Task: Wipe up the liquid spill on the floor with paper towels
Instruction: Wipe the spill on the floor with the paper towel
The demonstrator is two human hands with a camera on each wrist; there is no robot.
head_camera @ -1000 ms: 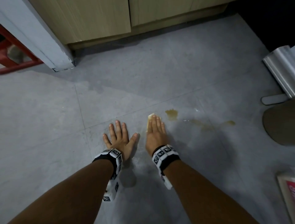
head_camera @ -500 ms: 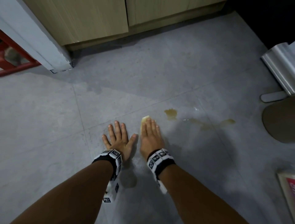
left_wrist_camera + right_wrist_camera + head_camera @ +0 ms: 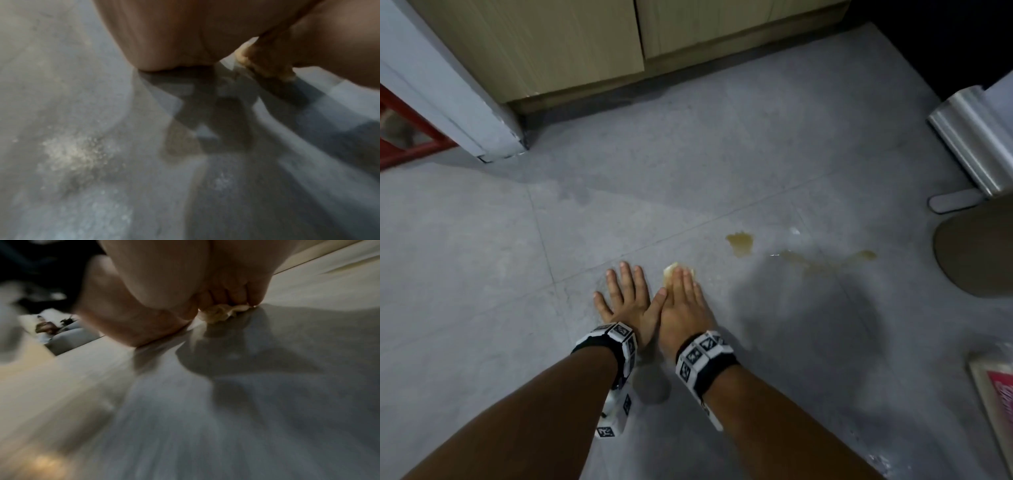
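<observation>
- The right hand (image 3: pixel 683 301) lies flat, fingers (image 3: pixel 681 279) straight and together, pressing a stained paper towel (image 3: pixel 677 268) against the floor (image 3: pixel 482 274); only a crumpled yellowed edge peeks out beyond the fingertips, also seen bunched under them in the right wrist view (image 3: pixel 224 313).
- Since a second ago this hand has slid toward the left hand (image 3: pixel 628 299) and slightly nearer the body, so its edge now touches the left thumb; it has drawn away from the puddle.
- The left hand has stayed put, palm flat on the floor, fingers spread and holding nothing.
- Judgement: this looks like the pull-back half of a wiping stroke; the floor just under the right fingers seems wiped, but the main job is not done.
- Beyond and to the right of the right fingertips, a yellow-brown puddle (image 3: pixel 740 244) sits apart from the towel, and a thinner streak (image 3: pixel 825 262) trails farther right.
- The floor is grey tile with pale joints and a shine.
- Farther off: wooden cabinets (image 3: pixel 571 44) ahead, a white post (image 3: pixel 445 99) and a red frame (image 3: pixel 410 150) to the far left, a metal bin (image 3: pixel 976 137) to the far right.
</observation>
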